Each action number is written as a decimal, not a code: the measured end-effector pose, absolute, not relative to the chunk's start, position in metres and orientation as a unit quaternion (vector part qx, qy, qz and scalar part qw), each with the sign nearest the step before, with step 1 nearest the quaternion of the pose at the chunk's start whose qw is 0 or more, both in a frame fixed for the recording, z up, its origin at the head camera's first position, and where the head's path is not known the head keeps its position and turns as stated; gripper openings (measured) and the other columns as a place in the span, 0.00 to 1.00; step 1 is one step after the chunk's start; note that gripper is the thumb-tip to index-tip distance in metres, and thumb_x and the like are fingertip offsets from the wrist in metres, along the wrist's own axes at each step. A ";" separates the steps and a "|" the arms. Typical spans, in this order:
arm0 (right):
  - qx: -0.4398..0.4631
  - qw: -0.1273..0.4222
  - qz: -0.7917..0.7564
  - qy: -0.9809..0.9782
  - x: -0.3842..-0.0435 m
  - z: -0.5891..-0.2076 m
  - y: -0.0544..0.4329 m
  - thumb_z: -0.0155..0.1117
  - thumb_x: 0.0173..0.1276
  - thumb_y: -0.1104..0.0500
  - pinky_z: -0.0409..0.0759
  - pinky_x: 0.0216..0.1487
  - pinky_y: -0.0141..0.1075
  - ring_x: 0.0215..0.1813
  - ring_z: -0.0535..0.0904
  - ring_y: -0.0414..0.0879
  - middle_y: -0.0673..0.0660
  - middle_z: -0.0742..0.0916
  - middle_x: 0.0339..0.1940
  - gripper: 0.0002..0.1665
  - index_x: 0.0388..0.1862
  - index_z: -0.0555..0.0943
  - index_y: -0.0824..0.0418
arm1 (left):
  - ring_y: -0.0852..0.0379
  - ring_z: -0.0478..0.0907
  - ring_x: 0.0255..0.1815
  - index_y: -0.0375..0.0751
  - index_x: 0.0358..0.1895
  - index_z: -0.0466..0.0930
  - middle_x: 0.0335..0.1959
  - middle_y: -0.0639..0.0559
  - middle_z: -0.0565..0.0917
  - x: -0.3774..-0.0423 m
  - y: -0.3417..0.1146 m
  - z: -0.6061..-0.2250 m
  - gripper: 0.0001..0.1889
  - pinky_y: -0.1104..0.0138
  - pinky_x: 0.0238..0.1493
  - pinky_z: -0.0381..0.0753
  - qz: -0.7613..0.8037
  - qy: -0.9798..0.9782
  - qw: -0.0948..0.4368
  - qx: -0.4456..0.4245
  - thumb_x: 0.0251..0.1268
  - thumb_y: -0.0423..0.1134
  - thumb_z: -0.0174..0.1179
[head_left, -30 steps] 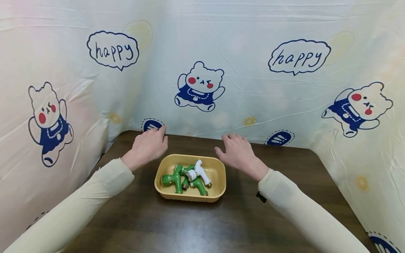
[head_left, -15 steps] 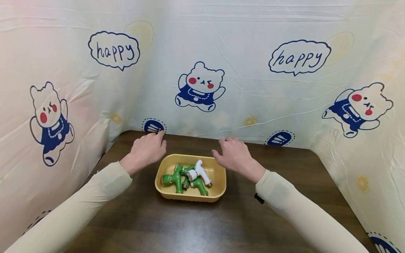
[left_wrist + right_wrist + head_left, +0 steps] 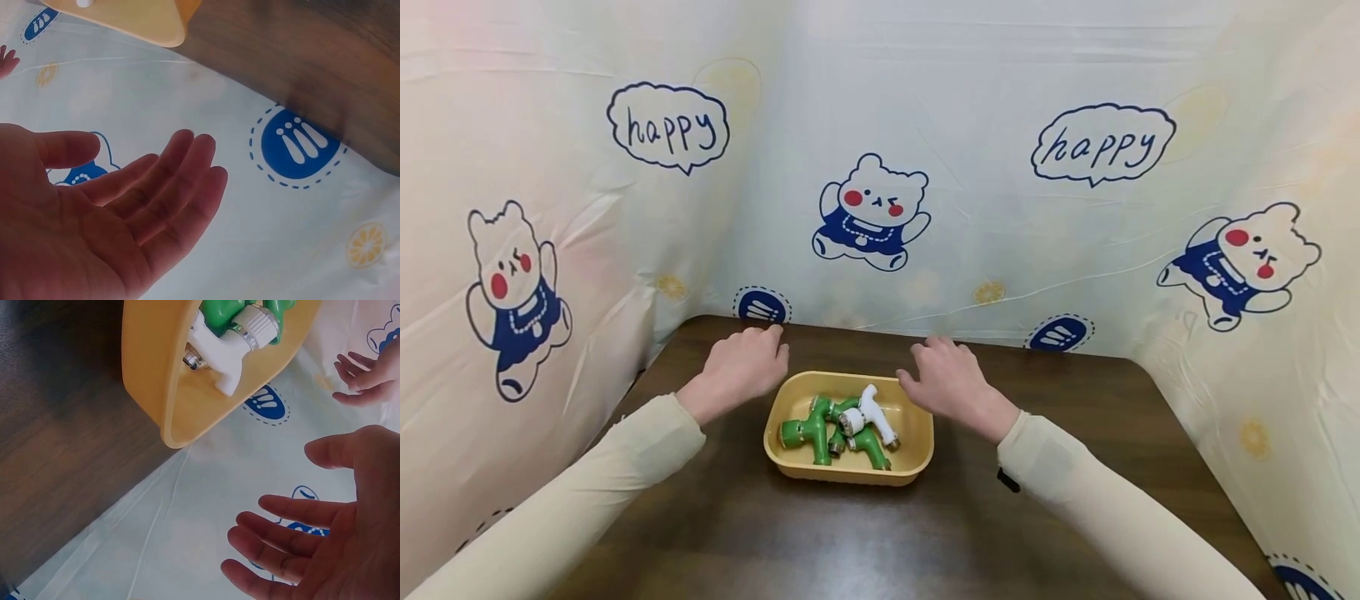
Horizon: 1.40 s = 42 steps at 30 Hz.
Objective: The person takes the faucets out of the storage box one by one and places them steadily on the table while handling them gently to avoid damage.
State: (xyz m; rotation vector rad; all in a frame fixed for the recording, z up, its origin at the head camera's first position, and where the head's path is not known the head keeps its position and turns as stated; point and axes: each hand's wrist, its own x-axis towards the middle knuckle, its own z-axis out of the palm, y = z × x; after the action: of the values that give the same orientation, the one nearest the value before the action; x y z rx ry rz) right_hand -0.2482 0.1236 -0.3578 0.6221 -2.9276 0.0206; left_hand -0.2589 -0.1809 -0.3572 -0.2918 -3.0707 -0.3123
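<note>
A yellow plastic basin (image 3: 917, 454) stands on the dark wooden table, holding several faucets. One white faucet (image 3: 871, 417) lies on top of green ones, including a green faucet (image 3: 817, 433) at the left. My left hand (image 3: 739, 371) hovers by the basin's far left corner, holding nothing. Over at the far right corner is my right hand (image 3: 951, 379), overlapping the rim in the head view. Both wrist views show relaxed fingers and bare palms, with the basin some way off from the left hand (image 3: 144, 212) and the right hand (image 3: 312, 537).
The dark brown table (image 3: 737, 533) runs back to a pale curtain (image 3: 970, 217) printed with bears and "happy" bubbles. That curtain also closes off both sides. A small black item (image 3: 1008, 480) sits at the right cuff.
Both hands have shifted slightly: the left hand a little left and nearer, the right hand left toward the basin. The head view has tilted up slightly. The faucets and basin stay put.
</note>
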 end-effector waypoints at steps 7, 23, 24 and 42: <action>0.211 0.078 0.005 -0.974 -0.248 -0.362 0.120 0.60 0.77 0.42 0.81 0.39 0.50 0.43 0.82 0.56 0.57 0.86 0.38 0.24 0.46 0.87 0.61 | 0.41 0.84 0.35 0.28 0.57 0.79 0.41 0.35 0.85 -0.258 -0.182 -0.361 0.19 0.46 0.31 0.84 -0.086 -0.991 0.002 -0.100 0.80 0.42 0.50; 0.245 0.083 -0.009 -0.966 -0.249 -0.369 0.114 0.63 0.74 0.44 0.81 0.37 0.48 0.37 0.81 0.54 0.55 0.83 0.31 0.19 0.38 0.85 0.59 | 0.49 0.75 0.25 0.37 0.36 0.80 0.25 0.46 0.75 -0.250 -0.189 -0.377 0.16 0.60 0.25 0.72 -0.088 -0.985 -0.122 -0.080 0.81 0.42 0.49; 0.245 0.084 -0.011 -0.966 -0.250 -0.370 0.114 0.63 0.74 0.44 0.81 0.37 0.48 0.37 0.81 0.53 0.54 0.83 0.31 0.19 0.38 0.85 0.59 | 0.49 0.75 0.25 0.37 0.35 0.79 0.25 0.46 0.75 -0.249 -0.189 -0.378 0.16 0.60 0.25 0.72 -0.089 -0.985 -0.128 -0.079 0.81 0.42 0.49; 0.254 0.062 0.000 -0.965 -0.246 -0.376 0.108 0.64 0.75 0.47 0.80 0.35 0.47 0.34 0.79 0.53 0.54 0.82 0.29 0.17 0.33 0.83 0.58 | 0.50 0.82 0.21 0.38 0.35 0.78 0.23 0.45 0.81 -0.246 -0.202 -0.400 0.17 0.62 0.23 0.79 -0.165 -0.962 -0.211 -0.052 0.83 0.44 0.48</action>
State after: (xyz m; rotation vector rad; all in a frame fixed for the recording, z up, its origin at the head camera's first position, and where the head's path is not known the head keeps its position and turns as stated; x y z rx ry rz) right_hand -0.2457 0.1081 -0.3764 0.7692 -2.9187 -0.0010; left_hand -0.2461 -0.2016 -0.3997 -0.1894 -3.5101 -0.6026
